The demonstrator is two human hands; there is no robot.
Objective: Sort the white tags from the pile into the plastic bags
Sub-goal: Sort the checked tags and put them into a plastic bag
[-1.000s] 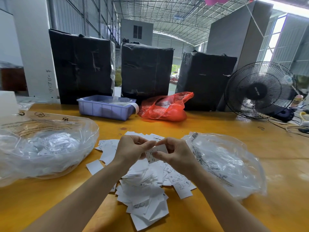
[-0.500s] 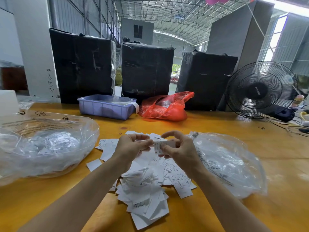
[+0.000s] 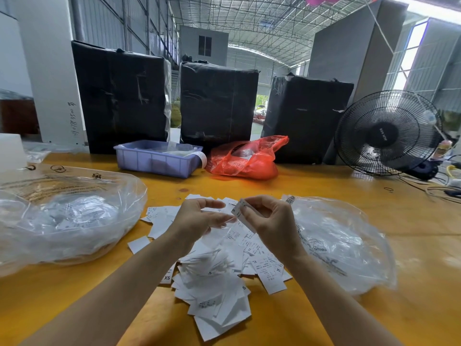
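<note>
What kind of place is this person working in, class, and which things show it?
Probably a warehouse or packing workshop: a high metal-truss roof, large black-wrapped bales behind the wooden table, and a pile of size tags being sorted.

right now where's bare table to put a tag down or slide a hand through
Bare wood lies between the left plastic bag and the purple bin, between the red bag and the right plastic bag, and along the near edge either side of the forearms. The middle is crowded: the tag pile fills the space between both bags.

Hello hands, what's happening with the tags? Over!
Right hand pinches one white tag; left hand open, empty. Tag pile waits between both clear bags. Nothing in the way.
</note>
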